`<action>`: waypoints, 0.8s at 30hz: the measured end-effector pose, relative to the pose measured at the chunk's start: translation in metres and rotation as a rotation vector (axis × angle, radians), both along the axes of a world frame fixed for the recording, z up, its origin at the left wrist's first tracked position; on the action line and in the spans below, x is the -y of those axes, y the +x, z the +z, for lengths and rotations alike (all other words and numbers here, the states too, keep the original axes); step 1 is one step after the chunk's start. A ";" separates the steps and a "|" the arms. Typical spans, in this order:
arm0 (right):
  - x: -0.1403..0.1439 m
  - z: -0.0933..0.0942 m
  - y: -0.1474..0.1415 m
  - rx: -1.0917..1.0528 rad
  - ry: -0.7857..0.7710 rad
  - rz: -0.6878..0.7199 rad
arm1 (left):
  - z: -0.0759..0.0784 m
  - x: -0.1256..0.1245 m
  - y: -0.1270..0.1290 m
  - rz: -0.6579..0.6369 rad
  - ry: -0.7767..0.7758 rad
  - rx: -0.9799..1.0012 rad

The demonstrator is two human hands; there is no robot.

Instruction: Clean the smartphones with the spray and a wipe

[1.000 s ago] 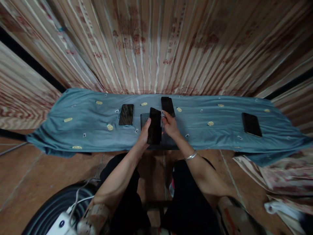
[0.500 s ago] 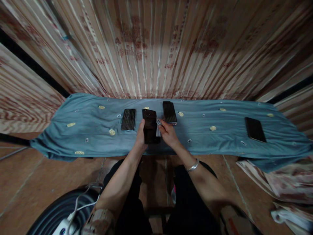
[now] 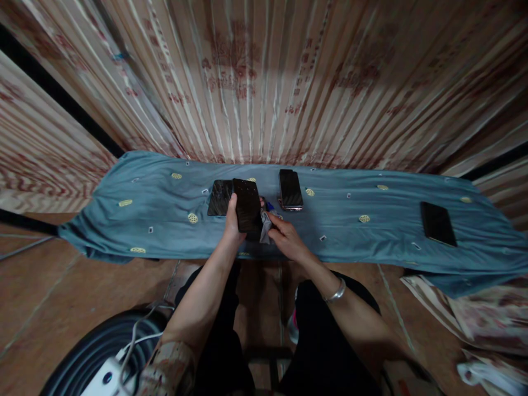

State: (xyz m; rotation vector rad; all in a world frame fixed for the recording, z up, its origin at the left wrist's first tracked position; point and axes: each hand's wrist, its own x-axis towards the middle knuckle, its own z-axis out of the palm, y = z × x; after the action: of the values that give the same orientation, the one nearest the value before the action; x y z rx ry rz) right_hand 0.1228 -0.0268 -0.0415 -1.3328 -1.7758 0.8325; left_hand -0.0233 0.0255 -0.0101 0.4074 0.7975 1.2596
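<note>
My left hand [image 3: 234,223] is closed around the left edge of a dark smartphone [image 3: 248,206], held above the cloth with its black glossy face up. Small bright specks show near its top. My right hand [image 3: 285,235] is closed on a grey cloth [image 3: 265,226], which lies against the phone's right edge. Behind the held phone, a second smartphone [image 3: 220,198] lies on the table cover, partly hidden. Just beyond my right hand lies a stack of smartphones [image 3: 291,190]. A small blue bit shows beside the grey cloth; I cannot make out what it is.
A blue-green cover [image 3: 391,214] with yellow prints drapes the narrow table. At its right end lies another dark device [image 3: 438,223]. A patterned curtain [image 3: 256,82] hangs behind. At lower left are a black coil [image 3: 78,352] and a white power strip [image 3: 103,379] with cables.
The held phone has shifted left, now overlapping the phone lying on the cover. My right hand and the grey cloth have moved slightly down along its edge. The view has shifted slightly.
</note>
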 end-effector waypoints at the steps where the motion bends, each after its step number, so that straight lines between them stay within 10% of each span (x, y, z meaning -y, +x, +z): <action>1: 0.001 0.001 0.001 0.000 0.008 0.014 | -0.001 -0.001 -0.001 -0.003 -0.003 0.004; 24: 0.014 0.019 -0.011 0.485 0.381 0.018 | -0.008 -0.001 0.009 -0.023 -0.105 0.024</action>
State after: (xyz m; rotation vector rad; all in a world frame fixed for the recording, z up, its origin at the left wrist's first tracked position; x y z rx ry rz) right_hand 0.1116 -0.0411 -0.0230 -1.3287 -2.1812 0.1568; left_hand -0.0140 0.0266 -0.0177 0.3159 0.8327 1.1935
